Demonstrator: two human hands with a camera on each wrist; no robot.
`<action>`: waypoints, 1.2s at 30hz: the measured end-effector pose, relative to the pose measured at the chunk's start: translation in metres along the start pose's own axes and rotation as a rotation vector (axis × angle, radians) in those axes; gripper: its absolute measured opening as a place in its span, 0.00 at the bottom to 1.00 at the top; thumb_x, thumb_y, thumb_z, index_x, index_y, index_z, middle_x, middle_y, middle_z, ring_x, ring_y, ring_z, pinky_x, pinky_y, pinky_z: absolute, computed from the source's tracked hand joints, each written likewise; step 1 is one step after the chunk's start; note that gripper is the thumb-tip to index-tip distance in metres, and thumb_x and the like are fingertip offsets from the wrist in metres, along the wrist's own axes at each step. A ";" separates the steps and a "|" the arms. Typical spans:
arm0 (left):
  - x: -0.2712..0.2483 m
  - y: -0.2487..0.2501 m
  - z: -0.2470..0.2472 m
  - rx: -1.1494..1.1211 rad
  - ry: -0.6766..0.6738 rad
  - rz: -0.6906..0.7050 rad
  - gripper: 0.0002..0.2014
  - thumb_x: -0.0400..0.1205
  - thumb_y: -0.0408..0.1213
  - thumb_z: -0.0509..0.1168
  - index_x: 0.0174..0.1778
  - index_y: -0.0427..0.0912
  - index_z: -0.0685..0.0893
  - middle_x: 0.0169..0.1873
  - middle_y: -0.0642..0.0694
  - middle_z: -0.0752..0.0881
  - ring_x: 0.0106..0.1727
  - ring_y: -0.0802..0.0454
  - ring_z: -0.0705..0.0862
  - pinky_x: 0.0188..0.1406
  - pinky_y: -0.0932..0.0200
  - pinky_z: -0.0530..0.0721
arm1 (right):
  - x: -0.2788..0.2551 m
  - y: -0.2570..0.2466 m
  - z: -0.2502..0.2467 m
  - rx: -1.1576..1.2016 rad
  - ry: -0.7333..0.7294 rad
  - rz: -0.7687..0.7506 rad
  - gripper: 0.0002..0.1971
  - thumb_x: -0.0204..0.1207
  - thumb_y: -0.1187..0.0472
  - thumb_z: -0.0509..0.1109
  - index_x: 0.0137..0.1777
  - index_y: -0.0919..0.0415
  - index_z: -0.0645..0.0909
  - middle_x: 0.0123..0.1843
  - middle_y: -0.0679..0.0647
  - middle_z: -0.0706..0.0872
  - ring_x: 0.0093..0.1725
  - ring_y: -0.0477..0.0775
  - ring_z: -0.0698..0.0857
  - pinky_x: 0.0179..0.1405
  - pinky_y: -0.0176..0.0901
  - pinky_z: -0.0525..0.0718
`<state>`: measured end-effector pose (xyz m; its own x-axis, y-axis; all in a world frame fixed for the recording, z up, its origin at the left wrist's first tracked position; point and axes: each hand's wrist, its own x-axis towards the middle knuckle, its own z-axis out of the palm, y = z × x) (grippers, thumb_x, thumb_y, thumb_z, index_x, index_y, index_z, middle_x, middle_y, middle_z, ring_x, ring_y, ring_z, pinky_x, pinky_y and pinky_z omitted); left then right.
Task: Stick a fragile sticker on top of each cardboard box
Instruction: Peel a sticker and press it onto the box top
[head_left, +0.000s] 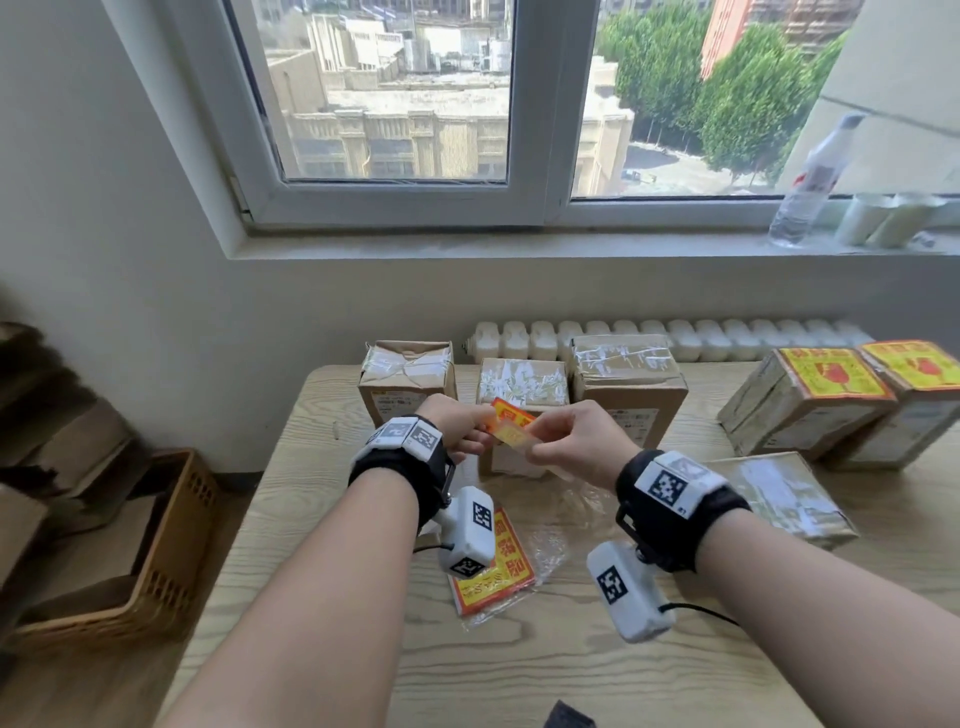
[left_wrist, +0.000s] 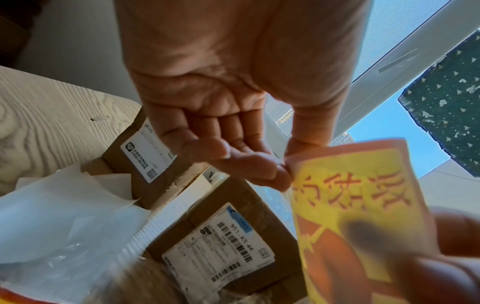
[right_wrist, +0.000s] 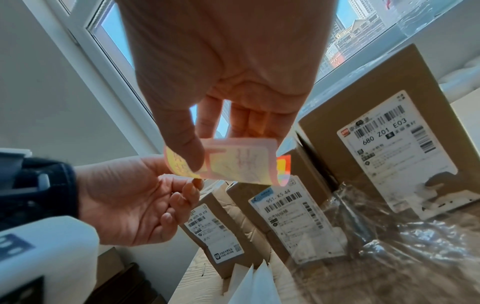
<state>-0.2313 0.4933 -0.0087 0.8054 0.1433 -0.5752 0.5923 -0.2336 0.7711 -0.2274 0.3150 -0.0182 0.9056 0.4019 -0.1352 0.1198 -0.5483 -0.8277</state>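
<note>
Both hands hold one yellow-and-red fragile sticker (head_left: 511, 428) in the air above the table, in front of the middle cardboard box (head_left: 522, 387). My left hand (head_left: 457, 428) pinches its left corner between thumb and forefinger (left_wrist: 272, 174). My right hand (head_left: 576, 441) pinches the other end, where the sticker (right_wrist: 233, 162) curls over. Two more plain boxes (head_left: 408, 376) (head_left: 626, 382) flank the middle one. Two boxes at the right (head_left: 826, 387) (head_left: 919, 369) carry stickers on top. Another plain box (head_left: 779, 496) lies near my right wrist.
A stack of fragile stickers (head_left: 496, 566) in a clear plastic bag lies on the wooden table (head_left: 519, 675) under my wrists. White backing sheets (left_wrist: 64, 197) lie nearby. A radiator (head_left: 675, 338) runs behind the boxes. A bottle (head_left: 810, 182) stands on the sill, a wooden crate (head_left: 156, 545) on the floor at left.
</note>
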 end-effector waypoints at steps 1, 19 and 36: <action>-0.002 0.002 0.002 -0.011 0.007 0.007 0.08 0.78 0.34 0.65 0.32 0.38 0.80 0.13 0.53 0.76 0.12 0.61 0.71 0.16 0.69 0.65 | -0.003 0.002 -0.003 0.002 0.002 -0.004 0.07 0.66 0.65 0.77 0.44 0.55 0.91 0.40 0.49 0.91 0.42 0.47 0.88 0.48 0.43 0.88; -0.048 0.025 0.106 -0.213 0.028 0.207 0.08 0.76 0.27 0.72 0.49 0.38 0.84 0.36 0.44 0.88 0.32 0.54 0.87 0.38 0.60 0.87 | -0.063 0.066 -0.117 0.152 0.295 0.102 0.17 0.69 0.73 0.71 0.35 0.47 0.87 0.42 0.55 0.90 0.43 0.55 0.89 0.42 0.48 0.89; -0.060 0.030 0.240 0.042 0.100 0.292 0.16 0.66 0.27 0.81 0.47 0.44 0.90 0.43 0.40 0.90 0.43 0.45 0.90 0.50 0.47 0.90 | -0.117 0.149 -0.189 0.016 0.260 0.178 0.22 0.68 0.76 0.74 0.56 0.51 0.87 0.47 0.51 0.87 0.43 0.48 0.86 0.38 0.38 0.86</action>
<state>-0.2673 0.2471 -0.0164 0.9408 0.1578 -0.2999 0.3360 -0.3182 0.8865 -0.2381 0.0476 -0.0226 0.9857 0.0985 -0.1368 -0.0547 -0.5806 -0.8123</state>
